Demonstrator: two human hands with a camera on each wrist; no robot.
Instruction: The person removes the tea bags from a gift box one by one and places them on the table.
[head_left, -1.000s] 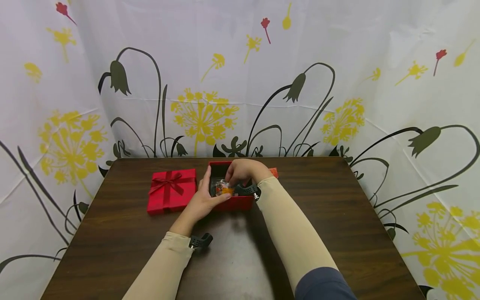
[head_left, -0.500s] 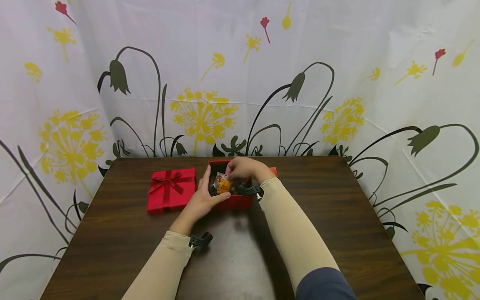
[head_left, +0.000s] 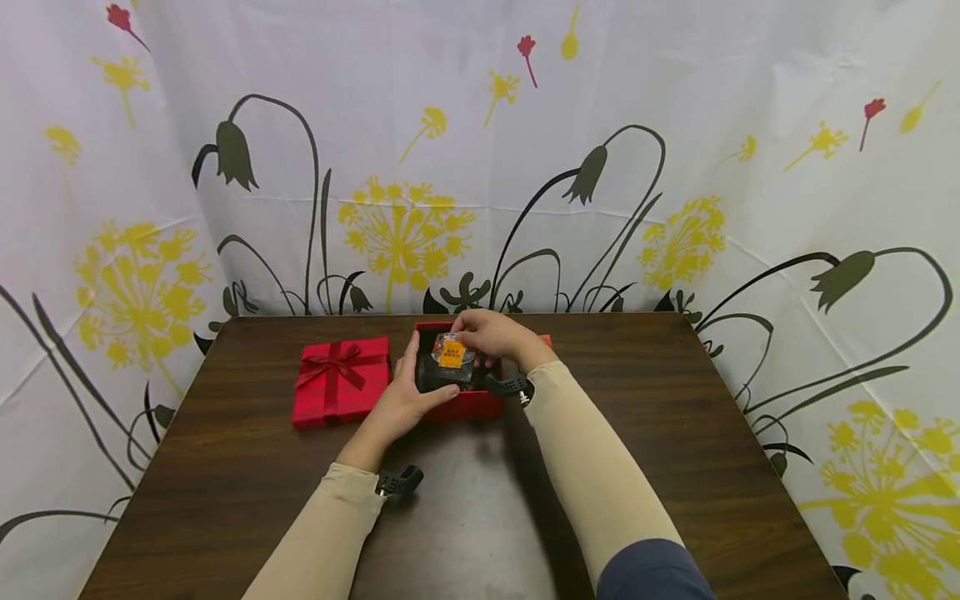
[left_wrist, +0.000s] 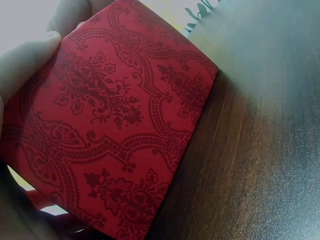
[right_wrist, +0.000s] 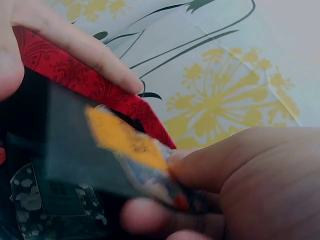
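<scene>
An open red box (head_left: 471, 405) with a dark paisley print (left_wrist: 115, 130) stands at the middle back of the dark wooden table (head_left: 675, 433). My left hand (head_left: 406, 392) grips its left side, thumb along the front wall. My right hand (head_left: 491, 333) pinches a small clear packet with an orange label (head_left: 452, 352) and holds it just above the box's dark inside. In the right wrist view the packet (right_wrist: 125, 150) is blurred between my fingertips (right_wrist: 210, 165), with the box's red wall (right_wrist: 75, 80) behind it.
The red lid with a ribbon bow (head_left: 341, 379) lies flat just left of the box. An orange-red item (head_left: 547, 340) peeks out behind my right wrist. A flowered curtain (head_left: 480, 167) closes off the back and sides of the table.
My right hand has lifted the packet up out of the box and turned its orange label toward me. The left hand has kept its hold on the box.
</scene>
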